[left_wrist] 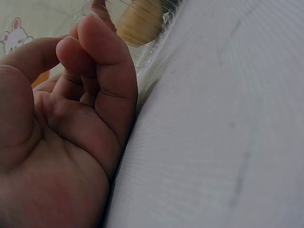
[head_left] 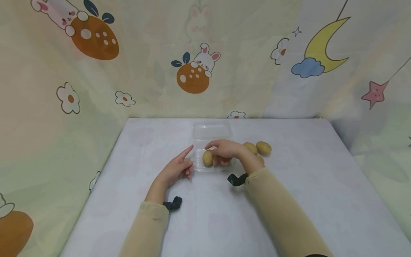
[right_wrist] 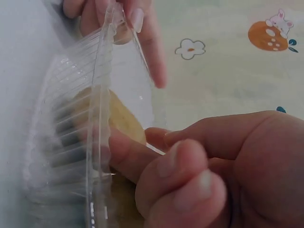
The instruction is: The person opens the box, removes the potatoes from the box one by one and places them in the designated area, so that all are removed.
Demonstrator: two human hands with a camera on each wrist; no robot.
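Note:
A clear plastic clamshell container (head_left: 197,166) lies on the table with its lid (head_left: 212,130) folded back. Inside, on the left, is a smooth yellow-brown potato (head_left: 208,158). My right hand (head_left: 227,149) reaches into the container and holds this potato between index finger and thumb. Another potato (right_wrist: 124,202) shows partly beneath the right hand's curled fingers. My left hand (head_left: 174,168) is at the container's left edge, pinching the rim with the thumb; its index finger points forward along the side. Its contact is partly hidden in the left wrist view.
Right of the container lie three loose potatoes: one potato (head_left: 264,148) farthest right, one potato (head_left: 250,147) beside it, and one potato (head_left: 260,160) partly behind my right wrist. A white cloth covers the table (head_left: 205,221). A printed curtain (head_left: 144,64) hangs along the back and sides.

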